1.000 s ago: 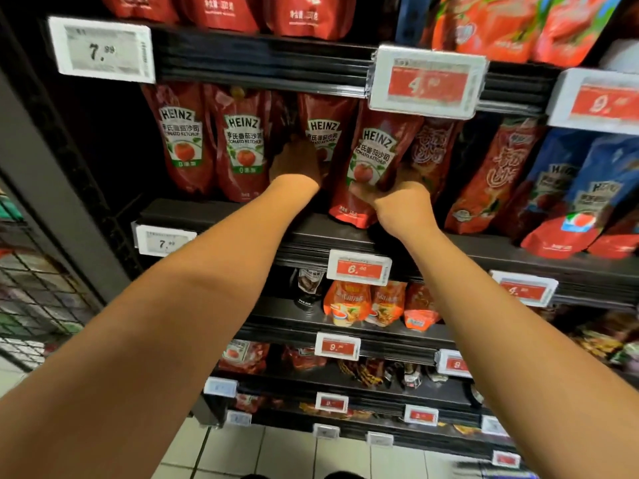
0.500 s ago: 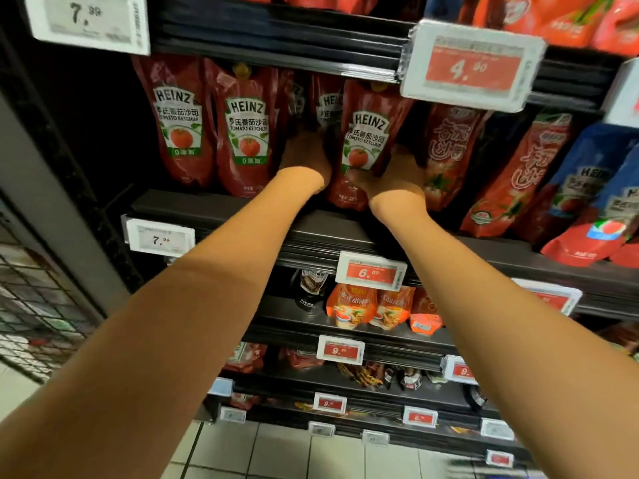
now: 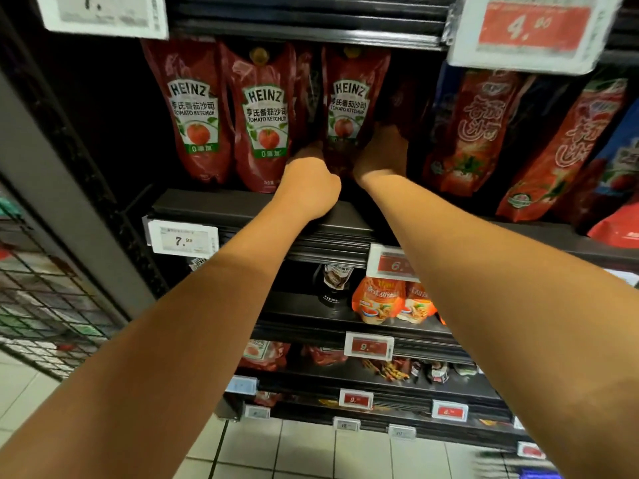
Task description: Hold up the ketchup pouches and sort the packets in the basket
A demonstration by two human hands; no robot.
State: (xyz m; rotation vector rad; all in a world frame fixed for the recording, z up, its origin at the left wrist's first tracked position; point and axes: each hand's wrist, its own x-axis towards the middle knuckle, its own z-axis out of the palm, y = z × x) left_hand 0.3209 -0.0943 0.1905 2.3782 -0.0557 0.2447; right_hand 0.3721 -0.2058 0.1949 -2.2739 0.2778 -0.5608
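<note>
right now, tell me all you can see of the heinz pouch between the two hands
The Heinz ketchup pouch is a dark red, glossy soft pack with a white-edged label showing a tomato and a yellowish cap at its top. It stands upright on the black shelf, third Heinz pouch from the left. The left hand and right hand flank its lower part, touching it; their fingers are hidden, so the hold is unclear.
</note>
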